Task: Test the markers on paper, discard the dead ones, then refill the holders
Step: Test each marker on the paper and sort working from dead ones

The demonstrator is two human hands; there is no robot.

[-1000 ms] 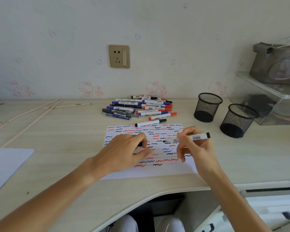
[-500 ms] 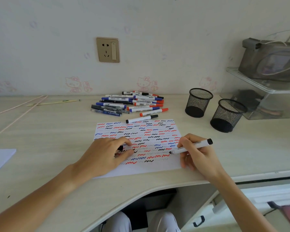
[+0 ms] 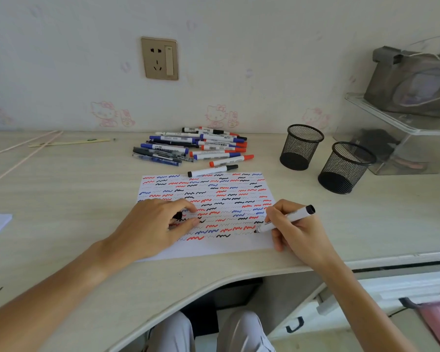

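At frame centre, the right hand [image 3: 299, 232] pinches a marker [image 3: 285, 221], tip on the squiggle-covered paper [image 3: 214, 247]; the left hand [image 3: 158, 224] pinches its black cap [image 3: 178, 215], resting on the sheet.

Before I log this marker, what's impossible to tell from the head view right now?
- Cap: mostly hidden under the left hand.
- Marker tip: too small to tell whether it leaves fresh ink on the paper.
- Marker pile: labels too small to read.
- Mesh holders: bottoms dark; contents unclear.
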